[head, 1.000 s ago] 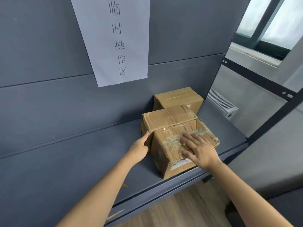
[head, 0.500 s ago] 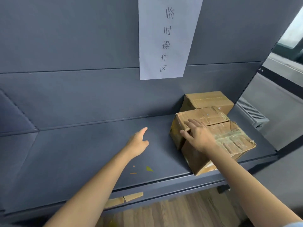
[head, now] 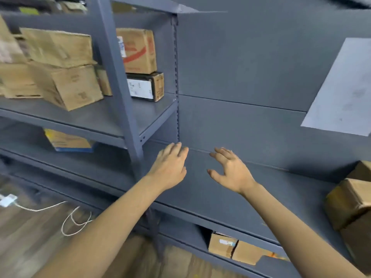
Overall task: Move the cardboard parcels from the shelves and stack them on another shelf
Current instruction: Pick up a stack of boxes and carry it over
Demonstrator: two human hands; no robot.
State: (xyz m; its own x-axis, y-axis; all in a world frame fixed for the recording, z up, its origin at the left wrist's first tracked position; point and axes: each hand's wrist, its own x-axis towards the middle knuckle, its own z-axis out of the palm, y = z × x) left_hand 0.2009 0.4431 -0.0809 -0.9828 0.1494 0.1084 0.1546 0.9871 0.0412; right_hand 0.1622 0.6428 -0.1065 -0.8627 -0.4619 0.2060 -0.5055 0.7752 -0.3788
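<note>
Two bare forearms reach forward from the bottom edge. The left hand [head: 169, 167] and the right hand [head: 230, 171] hover side by side, slightly apart, over a flat dark grey metal shelf [head: 210, 189]. Both hands are released, with the fingers spread and relaxed, and grasp nothing.

On the same shelf, at the far right edge, sit creased brown cardboard parcels [head: 349, 205], only partly in view and well apart from the hands. Below that shelf, two small brown boxes [head: 234, 248] stand side by side on a lower level; one carries a pale label.

To the left, a white cable [head: 74, 219] loops across the wood-grain floor [head: 26, 227], blurred by motion.

Farther back on the left, a neighbouring bay with a perforated grey upright [head: 120, 77] holds more cardboard boxes: a blurred stack of plain brown cartons [head: 60, 69], and a tall box with red print [head: 138, 50] resting on a smaller box with a white label [head: 145, 86]. One level down lies a flat yellow and blue box [head: 68, 140].

A pale sheet of paper [head: 341, 89] is fixed to the smooth grey back panel at the right.
</note>
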